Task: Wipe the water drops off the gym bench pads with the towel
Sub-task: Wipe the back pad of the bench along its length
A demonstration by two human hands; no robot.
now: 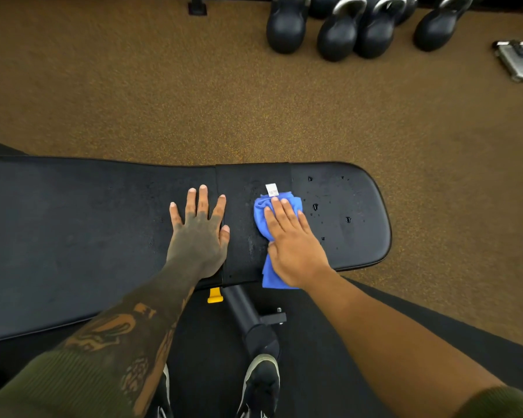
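Two worktop pads [73, 236] lie end to end. L hand [198, 233] rests flat, fingers spread, just left of towel [260, 212]. R hand [296, 245] presses towel, fingers straight. Mid-wipe; next prob. needs a sweep over drops [315, 207] right of towel.

Left hand [198, 233] flat, fingers spread, on the bench [73, 221] long pad, just left of the seam. Right hand [293, 239] palm-down, fingers straight, pressing the bunched blue towel [261, 212] on the short pad; towel tail hangs over the near edge. Water drops [315, 206] beaded between towel and the bench's right end; kettlebells [338, 34] on the floor beyond the far edge.
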